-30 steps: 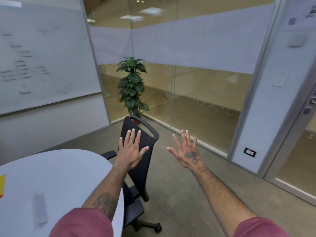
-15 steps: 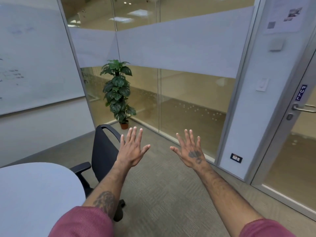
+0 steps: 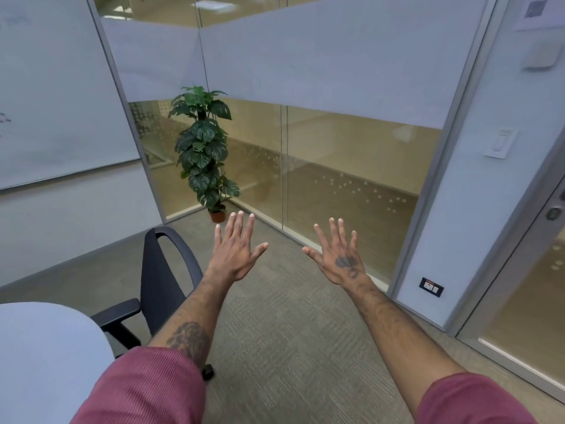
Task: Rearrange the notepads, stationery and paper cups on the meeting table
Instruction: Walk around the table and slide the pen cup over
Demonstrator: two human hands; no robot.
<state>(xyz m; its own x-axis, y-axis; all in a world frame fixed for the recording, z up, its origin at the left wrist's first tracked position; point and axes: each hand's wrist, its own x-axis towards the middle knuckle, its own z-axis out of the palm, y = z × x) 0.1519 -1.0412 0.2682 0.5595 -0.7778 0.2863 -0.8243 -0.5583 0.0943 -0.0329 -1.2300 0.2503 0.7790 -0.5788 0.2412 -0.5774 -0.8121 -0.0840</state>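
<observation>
My left hand (image 3: 235, 249) and my right hand (image 3: 339, 255) are stretched out in front of me at about chest height, backs up, fingers spread, holding nothing. Both hang over the carpeted floor, to the right of the meeting table. Only a bare rounded corner of the white meeting table (image 3: 46, 356) shows at the lower left. No notepads, stationery or paper cups are in view.
A black office chair (image 3: 162, 289) stands at the table's end, just left of my left forearm. A potted plant (image 3: 204, 148) fills the glass corner. A whiteboard (image 3: 55, 102) hangs on the left wall; a glass door (image 3: 535, 286) is at the right.
The view has swung right, away from the table, so the items on it have left the frame. Both hands stay spread and empty, in the same pose.
</observation>
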